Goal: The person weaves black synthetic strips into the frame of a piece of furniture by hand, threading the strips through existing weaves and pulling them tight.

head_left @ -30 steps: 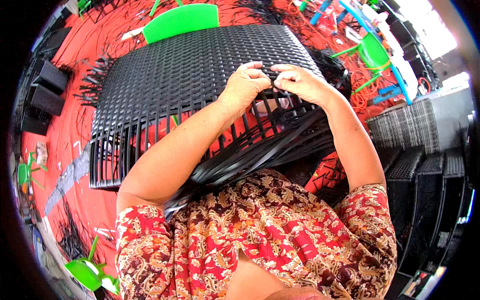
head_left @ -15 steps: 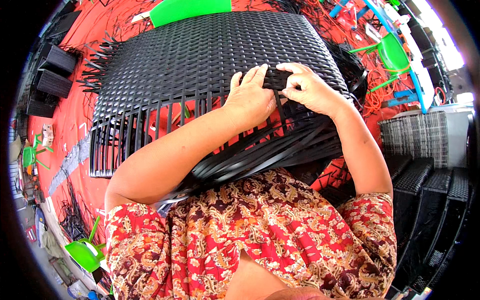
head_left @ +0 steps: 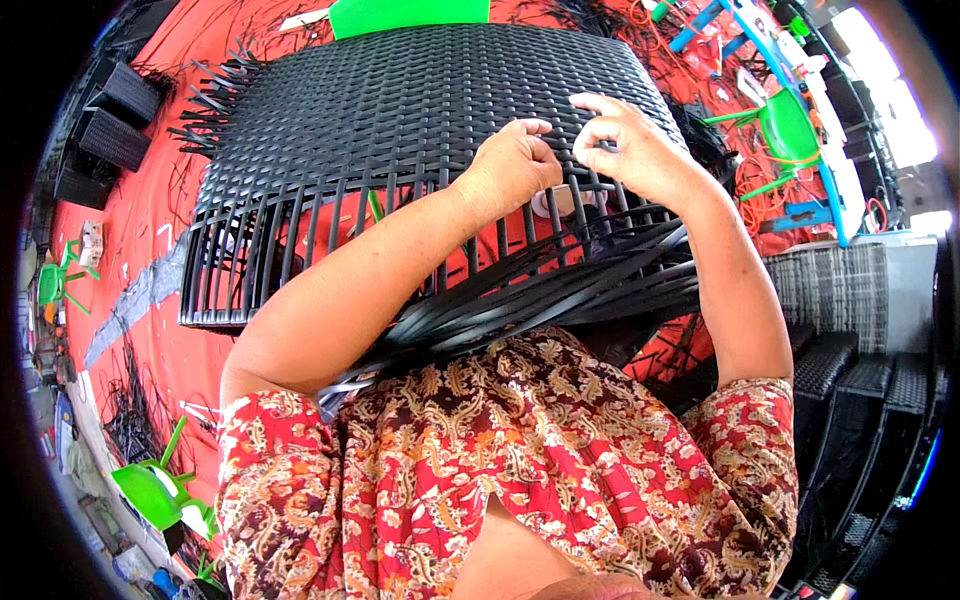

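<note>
A large black woven rattan panel (head_left: pixel 400 100) lies in front of me, its far part tightly woven and its near part bare upright strips. My left hand (head_left: pixel 512 165) rests at the weave's near edge with fingers curled on a black strip. Beside it, my right hand (head_left: pixel 625 150) pinches a thin black strip between thumb and fingers at the same edge. A bundle of loose black strips (head_left: pixel 560 290) runs from under my arms across my lap.
Red floor covering (head_left: pixel 140 230) lies around the panel, strewn with strip offcuts. Black woven boxes (head_left: pixel 110 130) stand at the far left. Green plastic chairs sit at far top (head_left: pixel 400 15), right (head_left: pixel 785 125) and lower left (head_left: pixel 150 490). Stacked woven furniture (head_left: pixel 850 370) stands at right.
Both hands have shifted along the weave's near edge; my right hand has lifted slightly and opened its upper fingers while pinching a strip. The view has tilted down toward the panel.
</note>
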Tool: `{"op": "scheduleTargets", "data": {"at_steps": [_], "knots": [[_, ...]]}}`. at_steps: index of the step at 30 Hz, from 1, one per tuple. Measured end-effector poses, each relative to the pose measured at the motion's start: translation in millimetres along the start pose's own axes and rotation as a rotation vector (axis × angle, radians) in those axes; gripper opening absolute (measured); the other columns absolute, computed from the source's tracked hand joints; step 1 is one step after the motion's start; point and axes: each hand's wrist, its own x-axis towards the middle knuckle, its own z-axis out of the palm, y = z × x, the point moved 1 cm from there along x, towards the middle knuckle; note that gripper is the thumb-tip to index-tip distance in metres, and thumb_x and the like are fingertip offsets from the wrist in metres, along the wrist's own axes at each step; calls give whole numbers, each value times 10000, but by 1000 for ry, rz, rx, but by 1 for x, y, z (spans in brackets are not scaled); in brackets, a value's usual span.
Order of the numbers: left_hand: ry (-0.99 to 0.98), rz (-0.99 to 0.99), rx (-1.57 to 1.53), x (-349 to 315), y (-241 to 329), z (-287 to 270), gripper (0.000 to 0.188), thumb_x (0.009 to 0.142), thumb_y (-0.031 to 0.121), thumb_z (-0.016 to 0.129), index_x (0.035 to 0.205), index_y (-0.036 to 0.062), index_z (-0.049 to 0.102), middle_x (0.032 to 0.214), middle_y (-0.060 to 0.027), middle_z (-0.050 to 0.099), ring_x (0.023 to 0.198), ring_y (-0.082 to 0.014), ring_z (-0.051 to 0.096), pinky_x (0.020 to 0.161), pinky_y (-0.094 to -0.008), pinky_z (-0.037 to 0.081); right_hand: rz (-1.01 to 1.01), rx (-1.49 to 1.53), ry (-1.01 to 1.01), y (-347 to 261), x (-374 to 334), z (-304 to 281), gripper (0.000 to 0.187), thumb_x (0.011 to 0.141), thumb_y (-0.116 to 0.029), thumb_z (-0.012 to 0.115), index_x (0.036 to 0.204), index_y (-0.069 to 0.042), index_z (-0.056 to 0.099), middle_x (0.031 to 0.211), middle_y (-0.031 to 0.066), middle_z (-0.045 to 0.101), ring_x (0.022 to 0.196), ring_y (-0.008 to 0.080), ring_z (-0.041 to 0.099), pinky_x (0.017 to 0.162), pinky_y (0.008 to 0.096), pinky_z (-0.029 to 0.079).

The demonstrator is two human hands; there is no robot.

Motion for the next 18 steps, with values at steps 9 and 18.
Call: {"op": "scheduleTargets", "data": {"at_steps": [9, 18], "knots": [[59, 78, 667, -20, 22, 18, 210, 776, 324, 629, 911, 190, 718, 1332, -254, 405, 1222, -335, 423, 1009, -445, 317, 17, -145, 9, 10, -24, 9, 140, 703, -179, 659, 766, -59, 627, 1344, 154, 444, 1294, 329, 332, 1071, 418, 247], [25, -43, 470, -15, 16, 19, 210, 766, 339, 626, 913, 225, 723, 1384, -176, 391, 1296, -309, 330, 1046, -461, 223, 25, 152, -7, 22, -20, 27, 115, 755, -160, 658, 752, -53, 617, 1376, 154, 410, 1310, 332, 305, 1074, 415, 229]]}}
